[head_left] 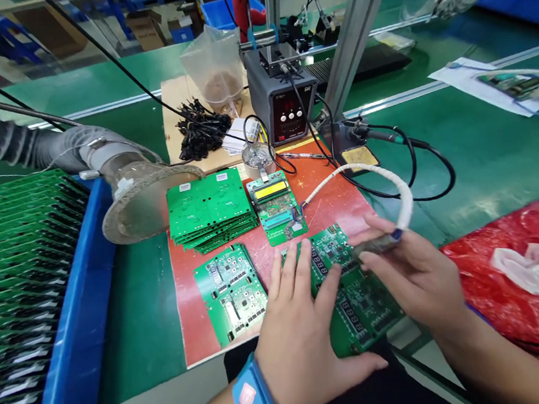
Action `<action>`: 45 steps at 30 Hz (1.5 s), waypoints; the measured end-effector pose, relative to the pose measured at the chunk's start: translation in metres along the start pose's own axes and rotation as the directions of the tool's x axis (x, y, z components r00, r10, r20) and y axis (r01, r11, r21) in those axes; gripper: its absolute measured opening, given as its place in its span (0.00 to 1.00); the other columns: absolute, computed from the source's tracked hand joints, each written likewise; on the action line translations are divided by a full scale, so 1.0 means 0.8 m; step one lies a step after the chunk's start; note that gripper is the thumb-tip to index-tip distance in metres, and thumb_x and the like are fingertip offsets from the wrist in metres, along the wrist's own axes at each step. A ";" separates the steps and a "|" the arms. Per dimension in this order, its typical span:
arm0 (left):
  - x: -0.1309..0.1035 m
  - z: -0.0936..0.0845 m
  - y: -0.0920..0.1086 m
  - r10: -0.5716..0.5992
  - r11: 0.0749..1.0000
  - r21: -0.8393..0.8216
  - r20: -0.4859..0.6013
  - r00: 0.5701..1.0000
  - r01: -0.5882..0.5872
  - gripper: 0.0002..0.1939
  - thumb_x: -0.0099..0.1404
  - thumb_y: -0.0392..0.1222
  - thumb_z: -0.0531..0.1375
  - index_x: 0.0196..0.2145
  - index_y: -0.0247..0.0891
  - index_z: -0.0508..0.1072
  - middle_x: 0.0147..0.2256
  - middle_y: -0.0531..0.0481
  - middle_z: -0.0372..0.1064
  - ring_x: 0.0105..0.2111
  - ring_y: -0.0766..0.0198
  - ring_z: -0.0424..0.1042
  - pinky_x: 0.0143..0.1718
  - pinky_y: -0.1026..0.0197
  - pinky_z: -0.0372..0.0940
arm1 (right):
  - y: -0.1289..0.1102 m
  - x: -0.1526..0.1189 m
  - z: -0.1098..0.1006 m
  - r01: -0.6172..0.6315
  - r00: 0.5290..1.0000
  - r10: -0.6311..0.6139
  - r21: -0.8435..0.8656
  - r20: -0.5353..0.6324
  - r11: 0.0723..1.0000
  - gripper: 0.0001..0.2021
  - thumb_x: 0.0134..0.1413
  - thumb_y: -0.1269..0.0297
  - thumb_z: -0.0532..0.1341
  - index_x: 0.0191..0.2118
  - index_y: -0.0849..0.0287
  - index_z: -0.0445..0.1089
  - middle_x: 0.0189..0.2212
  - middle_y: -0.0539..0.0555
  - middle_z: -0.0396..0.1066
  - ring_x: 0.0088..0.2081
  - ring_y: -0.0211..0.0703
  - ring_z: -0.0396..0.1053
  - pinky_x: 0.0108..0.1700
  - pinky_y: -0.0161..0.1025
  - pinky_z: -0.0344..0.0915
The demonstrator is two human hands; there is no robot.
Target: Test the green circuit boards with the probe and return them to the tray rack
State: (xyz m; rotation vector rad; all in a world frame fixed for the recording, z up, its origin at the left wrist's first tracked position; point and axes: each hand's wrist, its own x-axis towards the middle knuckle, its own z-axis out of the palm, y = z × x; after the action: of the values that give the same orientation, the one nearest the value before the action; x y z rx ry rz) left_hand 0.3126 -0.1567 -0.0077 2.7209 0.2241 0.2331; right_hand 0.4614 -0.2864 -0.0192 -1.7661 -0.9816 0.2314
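Note:
My left hand [296, 328] lies with its fingers stretched out over a green circuit board [328, 247] at the table's front edge. That board carries rows of dark digit displays, and my left hand covers part of it. Between the thumb and fingers of my right hand [416, 269] is a dark handheld probe [376, 245], its tip low over the board's upper right part. Whether the tip touches cannot be made out. A white sleeved cable [398, 181] runs from the probe to a small programmer board [277, 207] with a lit yellow screen. Another circuit board [234, 293] lies left of my left hand.
A stack of green boards [208, 202] stands behind, beside a fume extraction hood [128, 198]. At left, a blue bin [67, 354] holds upright boards. A soldering station [281, 97], an iron stand [355, 147] and black cables stand behind. Red plastic [526, 283] lies at right.

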 end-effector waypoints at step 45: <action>-0.005 0.009 -0.007 -0.001 0.998 -0.067 -0.036 0.999 -0.002 0.56 0.44 0.81 0.52 0.62 0.41 0.59 0.67 0.30 0.38 0.67 0.38 0.39 0.61 0.29 0.45 | 0.009 -0.032 -0.018 0.179 0.977 -0.137 -0.286 0.163 0.941 0.15 0.54 0.68 0.60 0.48 0.52 0.66 0.31 0.50 0.76 0.30 0.38 0.75 0.35 0.32 0.74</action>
State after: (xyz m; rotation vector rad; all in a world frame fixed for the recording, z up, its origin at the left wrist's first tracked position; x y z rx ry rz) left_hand 0.3093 -0.1554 -0.0167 2.6522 0.2221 0.2850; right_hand 0.4568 -0.3159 -0.0266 -1.9508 -1.3112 0.1094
